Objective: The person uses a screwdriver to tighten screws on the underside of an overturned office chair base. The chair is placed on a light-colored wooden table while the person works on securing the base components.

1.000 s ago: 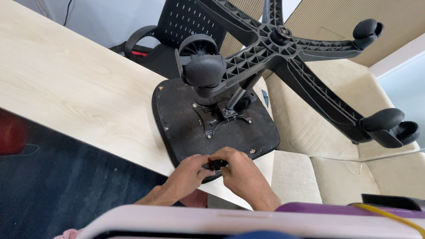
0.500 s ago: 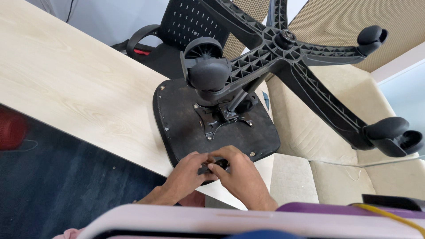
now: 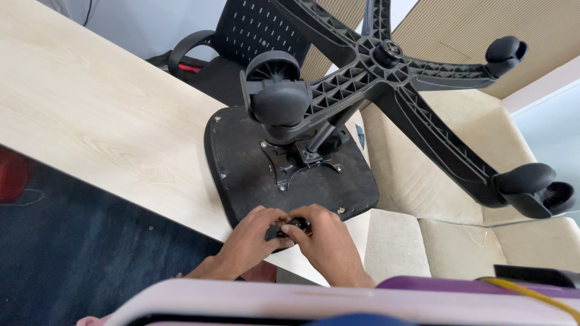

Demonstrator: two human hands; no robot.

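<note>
Pale, wood-grained laminate makes up the long table [image 3: 90,127], which runs diagonally from the upper left down toward the hands, with dark blue carpet [image 3: 78,265] below its near edge. An office chair lies upside down on the table's right end: the flat underside of its seat [image 3: 241,175] is matte black with rounded corners, and a metal mounting plate [image 3: 299,166] is bolted at its middle. From there the column rises to a ribbed black plastic star base [image 3: 386,78] tipped with smooth, rounded casters [image 3: 281,102]. A second chair with a perforated black back [image 3: 254,30] stands beyond the table.

At the seat's near edge the left hand [image 3: 251,238] and the right hand [image 3: 326,244] meet, fingers curled close around a small black knob-like part [image 3: 289,228] held between them; what it is exactly cannot be told. To the right sits a cream fabric sofa [image 3: 423,181].

Compared with half a second ago, both hands stay clasped at the same spot on the seat edge, the fingers only slightly shifted; the chair and table appear unmoved.
</note>
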